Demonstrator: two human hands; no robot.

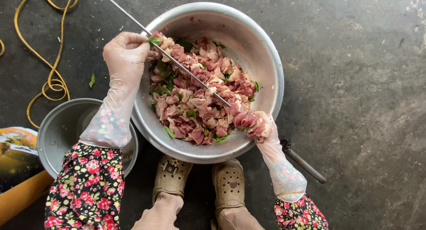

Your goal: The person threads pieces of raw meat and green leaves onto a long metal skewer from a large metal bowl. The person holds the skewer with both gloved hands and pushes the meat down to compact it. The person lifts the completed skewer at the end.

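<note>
A large metal bowl [266, 52] on the dark floor holds a heap of raw pink meat pieces [199, 92] mixed with green leaves. My left hand [126, 54], in a clear plastic glove, grips a long thin metal skewer [186, 70] that slants over the meat, with a green leaf pinched at its fingertips. My right hand [262, 125], also gloved, is closed around a chunk of meat at the bowl's lower right rim, just below the skewer's tip.
A smaller metal bowl [57, 128] sits at the lower left beside an orange and black packet [17, 168]. A yellow cord [49, 65] lies coiled on the floor at the upper left. A dark-handled tool [304, 161] lies at the right. My feet in tan clogs [199, 181] rest below the big bowl.
</note>
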